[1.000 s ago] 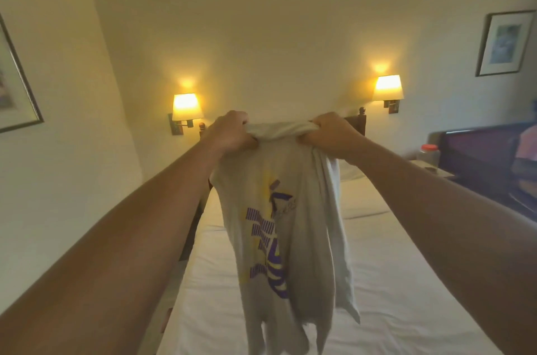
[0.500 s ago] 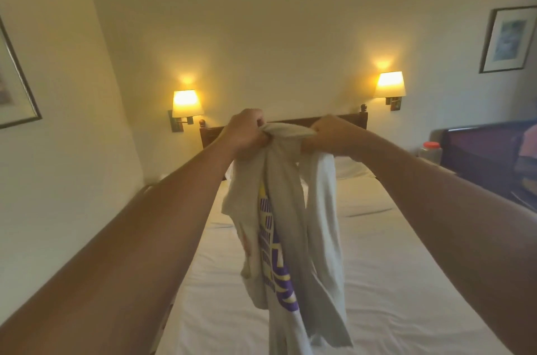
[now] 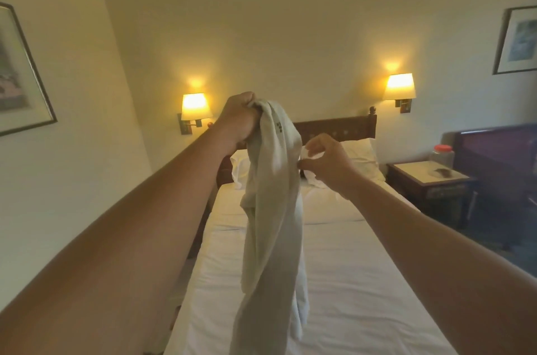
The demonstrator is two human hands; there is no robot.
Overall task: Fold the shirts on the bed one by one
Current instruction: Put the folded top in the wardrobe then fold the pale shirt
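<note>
Both bare forearms enter from the lower corners of the frame and stretch forward toward the centre, held out above the bed (image 3: 363,282). The left hand (image 3: 239,119) is raised higher, just left of centre, its fingers curled into a fist that grips the bunched top of a pale grey shirt (image 3: 271,209). The right hand (image 3: 327,161) sits lower and a little right of centre, its thumb and forefinger brought together beside the shirt's right edge; whether they pinch the shirt itself or only touch it cannot be told, since white cloth shows behind them.

The shirt hangs in the air from the left hand, in the middle of the frame, its long axis running top to bottom. It is gathered narrow and twisted, with its lower end reaching the bottom edge of the frame over the white sheet.

Beyond the hands, white pillows (image 3: 360,157) lie against a dark wooden headboard (image 3: 334,128). A lit wall lamp (image 3: 196,106) glows on each side. At the right stands a bedside worktop (image 3: 427,177) carrying a red-lidded jar (image 3: 442,154). Framed pictures (image 3: 517,41) hang at the far left and right.
</note>
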